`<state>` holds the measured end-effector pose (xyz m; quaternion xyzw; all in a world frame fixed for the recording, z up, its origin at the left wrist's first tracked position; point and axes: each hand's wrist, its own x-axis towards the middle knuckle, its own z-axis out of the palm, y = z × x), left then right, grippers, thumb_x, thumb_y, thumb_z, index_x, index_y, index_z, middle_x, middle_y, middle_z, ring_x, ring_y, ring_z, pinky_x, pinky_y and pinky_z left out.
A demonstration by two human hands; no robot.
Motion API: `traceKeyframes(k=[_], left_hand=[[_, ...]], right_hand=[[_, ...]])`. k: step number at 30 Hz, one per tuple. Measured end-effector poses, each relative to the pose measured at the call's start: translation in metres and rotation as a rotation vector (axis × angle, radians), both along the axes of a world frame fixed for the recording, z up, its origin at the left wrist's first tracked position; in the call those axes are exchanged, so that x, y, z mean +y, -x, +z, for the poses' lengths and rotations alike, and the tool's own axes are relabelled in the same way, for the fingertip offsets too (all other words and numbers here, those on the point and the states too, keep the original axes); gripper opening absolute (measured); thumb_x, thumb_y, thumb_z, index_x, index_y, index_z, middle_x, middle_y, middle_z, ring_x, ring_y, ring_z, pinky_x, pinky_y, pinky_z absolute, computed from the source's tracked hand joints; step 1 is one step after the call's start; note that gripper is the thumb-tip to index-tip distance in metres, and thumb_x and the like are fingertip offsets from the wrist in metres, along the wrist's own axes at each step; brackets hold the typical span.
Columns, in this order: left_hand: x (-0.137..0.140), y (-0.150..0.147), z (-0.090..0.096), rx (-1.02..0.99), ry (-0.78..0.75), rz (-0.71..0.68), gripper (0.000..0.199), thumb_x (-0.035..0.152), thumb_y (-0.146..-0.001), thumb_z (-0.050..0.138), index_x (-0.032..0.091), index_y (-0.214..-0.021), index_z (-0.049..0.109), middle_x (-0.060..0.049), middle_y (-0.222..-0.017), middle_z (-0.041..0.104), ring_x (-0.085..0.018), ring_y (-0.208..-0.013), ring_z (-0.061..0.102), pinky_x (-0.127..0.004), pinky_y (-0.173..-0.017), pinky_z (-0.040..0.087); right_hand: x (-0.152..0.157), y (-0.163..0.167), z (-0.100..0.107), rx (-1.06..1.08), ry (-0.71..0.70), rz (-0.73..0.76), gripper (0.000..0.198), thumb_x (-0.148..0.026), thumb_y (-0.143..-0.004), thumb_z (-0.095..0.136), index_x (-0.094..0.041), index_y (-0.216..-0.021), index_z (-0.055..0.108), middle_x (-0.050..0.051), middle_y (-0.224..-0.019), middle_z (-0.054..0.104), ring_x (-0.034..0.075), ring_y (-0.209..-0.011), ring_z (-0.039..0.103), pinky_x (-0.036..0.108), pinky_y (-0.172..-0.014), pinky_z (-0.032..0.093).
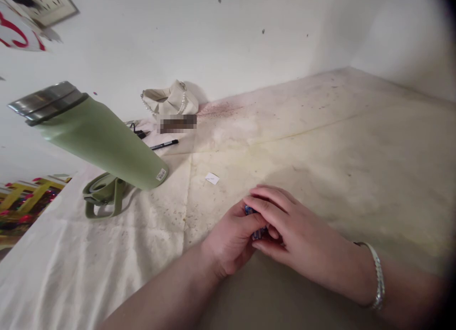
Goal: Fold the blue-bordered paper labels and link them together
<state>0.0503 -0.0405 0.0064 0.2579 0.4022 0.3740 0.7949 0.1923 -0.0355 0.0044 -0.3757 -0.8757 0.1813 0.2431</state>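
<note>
Low in the middle of the head view, my two hands meet over the cloth. Between them is a small blue patterned object [259, 233], mostly covered by fingers, so I cannot make out its kind. My left hand [233, 239] is closed around it, the thumb lying across it. From the right, my right hand [295, 225] curls its fingers over the same object and over the left fingertips. A silver bracelet [378, 275] circles the right wrist. Beyond the hands lies a small white paper slip [212, 179] with faint print.
A tall green tumbler [107, 140] with a steel rim stands at left, beside its green handled lid [101, 192]. Behind are a black pen [166, 144], a blurred-out item [177, 124] and a white handbag [171, 99]. A stained pale cloth [302, 154] covers the table up to the wall.
</note>
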Motion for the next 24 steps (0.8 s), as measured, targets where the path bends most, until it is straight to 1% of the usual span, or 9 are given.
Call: traceKeyframes(k=[4,8,14,16,19,21,24], left_hand=[[0.0006,-0.0007,0.0009,-0.026,-0.011,-0.006,0.005,0.014,-0.07,0.063,0.011,-0.074,0.062,-0.002,-0.064,0.058,-0.01,-0.062,0.055,-0.02,-0.059,0.041],[0.0005,-0.0009,0.0012,-0.064,-0.016,-0.001,0.003,0.012,-0.07,0.063,0.011,-0.073,0.062,-0.002,-0.063,0.058,-0.01,-0.061,0.056,-0.02,-0.059,0.042],[-0.0001,-0.0004,0.0029,-0.095,-0.026,-0.006,0.005,0.009,-0.073,0.06,0.012,-0.077,0.063,-0.001,-0.066,0.06,-0.009,-0.063,0.057,-0.019,-0.059,0.043],[-0.0004,-0.0002,0.003,-0.092,-0.014,0.007,0.008,0.011,-0.074,0.062,0.013,-0.081,0.063,-0.001,-0.069,0.06,-0.01,-0.066,0.058,-0.02,-0.063,0.045],[-0.0007,-0.0005,0.0023,-0.092,0.016,0.048,0.016,0.013,-0.072,0.067,0.015,-0.088,0.064,-0.001,-0.076,0.062,-0.01,-0.071,0.059,-0.02,-0.065,0.045],[-0.0008,-0.0009,0.0018,-0.098,0.023,0.063,0.019,0.014,-0.07,0.068,0.015,-0.089,0.064,-0.001,-0.078,0.062,-0.01,-0.073,0.059,-0.019,-0.066,0.045],[-0.0008,-0.0013,0.0014,-0.104,0.02,0.08,0.018,0.011,-0.07,0.066,0.015,-0.088,0.065,-0.001,-0.078,0.062,-0.009,-0.072,0.058,-0.019,-0.065,0.044]], right_hand=[[0.0008,0.0007,-0.0022,0.013,-0.018,-0.002,0.05,-0.017,-0.077,0.058,-0.019,-0.126,0.046,0.011,-0.129,0.05,0.024,-0.122,0.045,0.045,-0.101,0.045],[0.001,0.0009,-0.0039,0.001,-0.043,-0.019,0.053,-0.018,-0.075,0.06,-0.014,-0.127,0.046,0.012,-0.129,0.049,0.025,-0.123,0.043,0.043,-0.102,0.044],[-0.0001,0.0007,-0.0006,-0.013,-0.061,-0.018,0.045,-0.012,-0.078,0.052,-0.013,-0.123,0.051,0.011,-0.126,0.051,0.022,-0.121,0.044,0.041,-0.103,0.043],[-0.0003,0.0006,0.0006,-0.018,-0.063,-0.016,0.046,-0.01,-0.077,0.049,-0.013,-0.123,0.051,0.011,-0.126,0.051,0.022,-0.121,0.044,0.041,-0.104,0.042],[-0.0003,0.0005,0.0015,-0.024,-0.076,-0.016,0.047,-0.008,-0.077,0.046,-0.012,-0.124,0.051,0.012,-0.126,0.052,0.022,-0.12,0.046,0.042,-0.103,0.043],[-0.0004,0.0005,0.0017,-0.03,-0.088,-0.017,0.046,-0.007,-0.079,0.044,-0.011,-0.124,0.051,0.012,-0.126,0.052,0.023,-0.119,0.046,0.043,-0.102,0.044],[-0.0014,0.0004,0.0018,-0.02,-0.102,-0.018,0.046,-0.006,-0.079,0.043,-0.012,-0.125,0.049,0.012,-0.126,0.052,0.023,-0.119,0.046,0.044,-0.102,0.044]])
